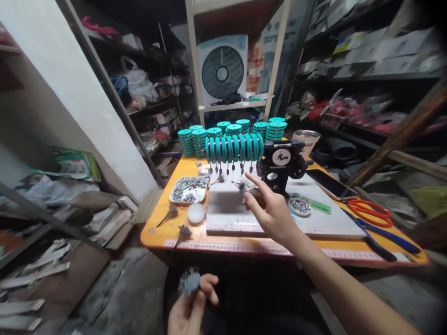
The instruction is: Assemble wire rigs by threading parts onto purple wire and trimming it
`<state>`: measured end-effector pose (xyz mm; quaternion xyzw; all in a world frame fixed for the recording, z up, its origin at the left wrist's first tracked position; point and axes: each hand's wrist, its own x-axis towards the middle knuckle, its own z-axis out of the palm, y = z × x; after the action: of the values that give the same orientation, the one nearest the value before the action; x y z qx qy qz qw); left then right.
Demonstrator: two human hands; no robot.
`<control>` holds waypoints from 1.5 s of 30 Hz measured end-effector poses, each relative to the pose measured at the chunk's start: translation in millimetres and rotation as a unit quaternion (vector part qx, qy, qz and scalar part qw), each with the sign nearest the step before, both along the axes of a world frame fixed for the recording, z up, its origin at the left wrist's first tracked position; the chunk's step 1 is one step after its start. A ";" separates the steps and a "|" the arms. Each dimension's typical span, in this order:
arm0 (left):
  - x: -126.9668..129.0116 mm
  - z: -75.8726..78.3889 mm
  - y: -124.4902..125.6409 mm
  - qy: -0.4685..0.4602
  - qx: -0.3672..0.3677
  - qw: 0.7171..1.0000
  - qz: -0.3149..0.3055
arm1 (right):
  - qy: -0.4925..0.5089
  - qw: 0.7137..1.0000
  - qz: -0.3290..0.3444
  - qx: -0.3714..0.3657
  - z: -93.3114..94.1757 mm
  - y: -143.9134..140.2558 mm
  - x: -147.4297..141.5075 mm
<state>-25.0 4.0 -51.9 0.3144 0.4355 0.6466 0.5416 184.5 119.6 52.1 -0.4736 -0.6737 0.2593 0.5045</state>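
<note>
My left hand [190,307] is low in front of me, below the table edge, closed on a small grey bundle of metal pieces [189,280]. My right hand [270,209] reaches out over the white board [226,209] on the orange table [181,232], fingers apart, forefinger stretched toward the row of teal spools [233,148] on a rod. That row hangs beside a black winding machine [282,165]. Small weights dangle under the spools. The right hand holds nothing that I can see.
Stacks of teal spools [195,139] stand at the table's back. A tray of metal bits [189,190], a white round lid [196,213], a small dish [299,206], a phone [331,184], red scissors [370,211] and blue pliers [387,235] lie around. Cluttered shelves surround the table.
</note>
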 end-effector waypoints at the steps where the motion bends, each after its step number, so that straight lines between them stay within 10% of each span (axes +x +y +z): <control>1: 2.2 3.2 -0.9 -0.017 -0.017 1.000 0.013 | -0.013 1.000 0.011 0.002 -2.8 -16.4 -3.0; 6: 15.4 20.0 -3.0 -0.077 -0.033 0.996 -0.034 | -0.080 0.974 0.197 -0.079 -16.2 -75.0 -28.2; 11: 21.7 34.0 -8.0 -0.017 -0.047 0.994 -0.101 | 0.094 0.908 0.343 -0.223 -33.4 -82.4 -42.8; 17: 18.7 41.3 -8.9 0.050 -0.060 0.977 -0.201 | 0.278 0.830 0.354 -0.330 -52.6 -79.2 -41.7; 29: 33.3 46.8 -21.4 0.371 -0.022 0.910 -0.183 | 0.309 0.860 0.260 -0.312 -54.9 -83.5 -39.3; 40: 31.6 60.5 -21.5 0.248 -0.026 0.944 -0.216 | 0.294 0.867 0.284 -0.286 -51.7 -88.7 -30.7; 45: 22.4 65.6 -21.1 0.087 -0.069 0.929 -0.353 | 0.281 0.838 0.357 -0.302 -45.5 -88.4 -23.8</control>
<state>-2.6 -17.1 13.7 0.4647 0.3851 0.3525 0.7152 160.6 31.2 6.6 -0.2353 -0.5137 0.7340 0.3768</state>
